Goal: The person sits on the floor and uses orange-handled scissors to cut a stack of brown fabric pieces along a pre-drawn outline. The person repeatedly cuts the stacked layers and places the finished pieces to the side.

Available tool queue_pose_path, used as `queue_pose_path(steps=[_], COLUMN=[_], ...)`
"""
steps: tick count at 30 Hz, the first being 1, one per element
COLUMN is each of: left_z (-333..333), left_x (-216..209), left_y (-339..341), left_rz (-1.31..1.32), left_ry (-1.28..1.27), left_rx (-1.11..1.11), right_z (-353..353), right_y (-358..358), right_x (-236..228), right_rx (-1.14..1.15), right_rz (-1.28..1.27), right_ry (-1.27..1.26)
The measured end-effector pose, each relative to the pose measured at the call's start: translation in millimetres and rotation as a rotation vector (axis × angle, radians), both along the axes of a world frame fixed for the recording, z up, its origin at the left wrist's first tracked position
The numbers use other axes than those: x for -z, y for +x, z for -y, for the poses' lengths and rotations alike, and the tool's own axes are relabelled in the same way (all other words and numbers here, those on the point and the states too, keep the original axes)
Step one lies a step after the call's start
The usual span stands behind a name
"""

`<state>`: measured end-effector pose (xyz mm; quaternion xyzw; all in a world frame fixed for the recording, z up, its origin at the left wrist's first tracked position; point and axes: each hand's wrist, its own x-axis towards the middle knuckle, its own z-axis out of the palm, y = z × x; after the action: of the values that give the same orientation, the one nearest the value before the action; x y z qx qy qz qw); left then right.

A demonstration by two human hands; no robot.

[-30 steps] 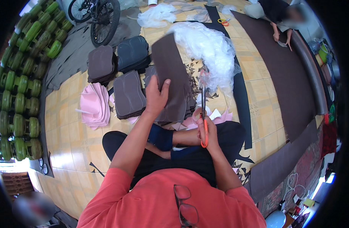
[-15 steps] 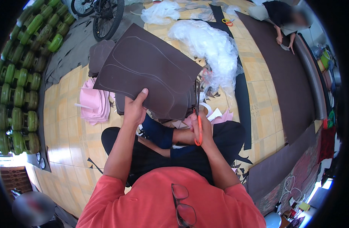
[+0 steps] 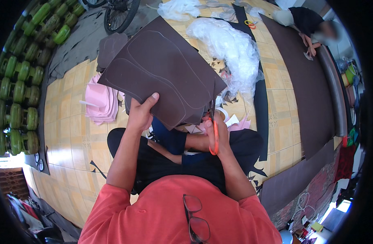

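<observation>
A dark brown sheet with pale sole-shaped outlines drawn on it is held up in front of me, tilted. My left hand grips its near left edge, thumb on top. My right hand is closed round the orange handles of a pair of scissors. The dark blades point away from me at the sheet's right edge; the sheet partly hides them, and I cannot tell how far apart they are. Beneath the sheet, more brown pieces show in part.
Pink pieces lie stacked at left, beside a pile of brown cut pieces. Clear plastic film and scraps lie ahead. At right, a co-worker leans over a long brown sheet. Green gas cylinders stand stacked far left.
The sheet has turned slightly, its right corner shifting right and nearer. Less of the scissor blades shows now. The co-worker's hands have come together. The whole view has shifted slightly.
</observation>
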<state>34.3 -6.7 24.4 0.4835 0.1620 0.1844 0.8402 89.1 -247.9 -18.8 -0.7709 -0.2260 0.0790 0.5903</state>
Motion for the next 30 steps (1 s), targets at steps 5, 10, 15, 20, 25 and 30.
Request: queue_pose_path(steps=[5, 10, 15, 20, 25, 30], left_z=[-21.9, -40.5, -48.2, -36.3, -35.7, -30.5], left_x=[-6.9, -19.9, -21.0, -10.5, -6.9, -3.0], left_y=[3.4, 9.1, 6.6, 2.1, 3.3, 2.9], left_rz=[-0.038, -0.042, -0.116, -0.128, -0.135, -0.162], left_ry=[0.011, 0.147, 0.171, 0.195, 0.151, 0.103], left_rx=[0.055, 0.073, 0.139, 0.197, 0.226, 0.195], right_z=[11.2, 14.0, 13.1, 8.8, 11.5, 6.1], right_y=[-5.4, -11.7, -13.3, -11.1, -18.8, -23.2], right_x=[-12.5, -27.0, -14.1, -10.4, -12.1, -5.7], right_rx=[-0.129, -0.199, -0.204, -0.159, -0.136, -0.112], right_rz=[-0.169, -0.223, -0.152, -0.054, -0.223, -0.309], right_ry=[-0.034, -0.037, -0.092, -0.131, -0.097, -0.091])
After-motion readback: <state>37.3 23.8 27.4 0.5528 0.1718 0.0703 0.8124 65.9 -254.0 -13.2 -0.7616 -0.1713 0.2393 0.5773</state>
